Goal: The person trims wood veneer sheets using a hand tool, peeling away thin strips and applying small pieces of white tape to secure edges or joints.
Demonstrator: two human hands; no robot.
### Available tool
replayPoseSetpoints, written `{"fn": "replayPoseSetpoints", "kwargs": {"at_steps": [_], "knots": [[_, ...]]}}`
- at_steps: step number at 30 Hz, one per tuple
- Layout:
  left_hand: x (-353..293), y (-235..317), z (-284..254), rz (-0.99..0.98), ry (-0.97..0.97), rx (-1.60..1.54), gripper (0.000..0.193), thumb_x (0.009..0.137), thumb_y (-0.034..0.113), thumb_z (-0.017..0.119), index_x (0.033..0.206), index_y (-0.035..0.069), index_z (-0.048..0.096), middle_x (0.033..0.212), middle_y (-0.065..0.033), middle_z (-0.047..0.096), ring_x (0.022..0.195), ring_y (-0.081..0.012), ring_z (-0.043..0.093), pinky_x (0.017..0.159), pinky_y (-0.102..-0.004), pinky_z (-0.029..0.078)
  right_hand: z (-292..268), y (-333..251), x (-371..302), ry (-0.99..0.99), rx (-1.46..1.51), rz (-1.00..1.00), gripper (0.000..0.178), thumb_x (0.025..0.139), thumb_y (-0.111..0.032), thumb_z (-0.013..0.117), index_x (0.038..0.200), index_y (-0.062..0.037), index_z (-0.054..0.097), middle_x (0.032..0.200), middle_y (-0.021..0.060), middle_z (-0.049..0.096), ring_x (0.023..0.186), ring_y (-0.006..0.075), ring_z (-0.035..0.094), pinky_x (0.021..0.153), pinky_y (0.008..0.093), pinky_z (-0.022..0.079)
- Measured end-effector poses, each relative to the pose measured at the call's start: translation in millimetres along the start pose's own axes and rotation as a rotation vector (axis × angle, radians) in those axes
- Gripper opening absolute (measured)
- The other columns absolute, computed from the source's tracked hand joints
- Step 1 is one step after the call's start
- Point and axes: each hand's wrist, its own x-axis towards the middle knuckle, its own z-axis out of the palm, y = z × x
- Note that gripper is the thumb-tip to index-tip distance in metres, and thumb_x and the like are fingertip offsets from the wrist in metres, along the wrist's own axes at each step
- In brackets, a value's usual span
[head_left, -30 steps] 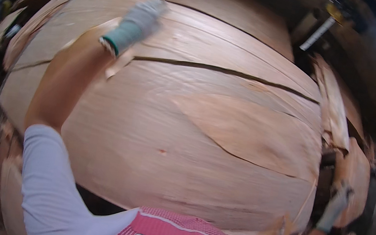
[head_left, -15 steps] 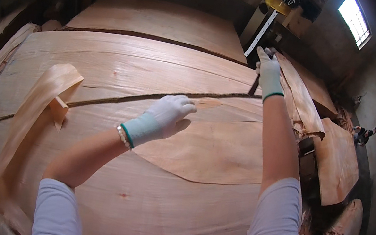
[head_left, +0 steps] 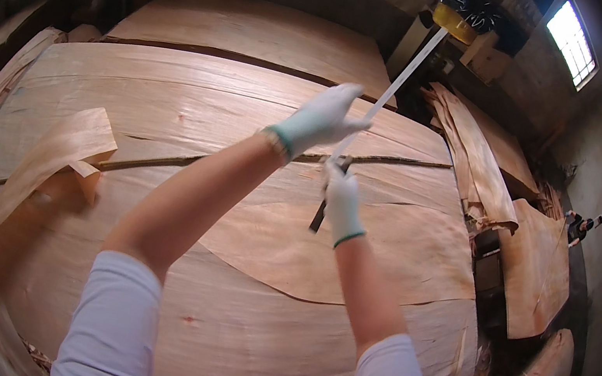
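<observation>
At the left of the frame, find a curled veneer strip (head_left: 56,145) bent over on the broad veneer sheet (head_left: 252,346), well apart from both hands. From beside it, follow a dark gap (head_left: 163,161) running rightward across the sheet, rising slightly past the centre. Above that gap, near upper centre, see the left hand (head_left: 319,120), gloved in white, with fingers extended rather than clenched and one fingertip overlapping the white strip (head_left: 404,76). Cannot tell about true contact or any pinch there. Take the strip's long axis as slanting from upper right down to the centre, nearly straight, just to the right of the left fingers. At its lower end, near centre, place the right hand (head_left: 344,199), nearer to that end than the left, and closed around a dark bar tool (head_left: 317,218) tilted down and leftward. Cannot tell about a hold on the strip's end. Around the right forearm, note a pale veneer patch (head_left: 403,240) lying on the sheet. At upper right, trace the strip up to a yellow holder (head_left: 453,23). Farther right, see folded veneer (head_left: 482,165) along the sheet's edge, then a loose panel (head_left: 537,265). Find nothing solid between left fingers and strip.
</observation>
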Motion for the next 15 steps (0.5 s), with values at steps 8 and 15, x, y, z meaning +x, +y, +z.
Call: {"fn": "replayPoseSetpoints", "kwargs": {"at_steps": [8,15], "knots": [[103.5,73.4,-55.9,0.593,-0.139,0.109,0.025,0.09,0.023,0.065,0.102,0.001,0.066,0.097,-0.0154,0.067,0.089,-0.0307,0.065,0.083,-0.0363,0.054,-29.2,94.6,-205.2,-0.073,-0.161,0.318,0.011,0.092,-0.019,0.062,0.093,-0.0088,0.065,0.064,-0.0075,0.048,0.052,0.0035,0.041,0.046,0.0221,0.031],[74.4,68.1,-80.3,0.745,0.176,0.35,0.018,0.092,0.01,0.057,0.105,0.004,0.067,0.083,-0.0111,0.067,0.077,-0.0234,0.066,0.07,-0.0306,0.054,-90.3,103.2,-336.8,-0.124,-0.797,-0.488,0.021,0.083,-0.009,0.072,0.103,-0.0071,0.064,0.088,0.0056,0.061,0.062,0.0147,0.058,0.056,0.0262,0.047]]}}
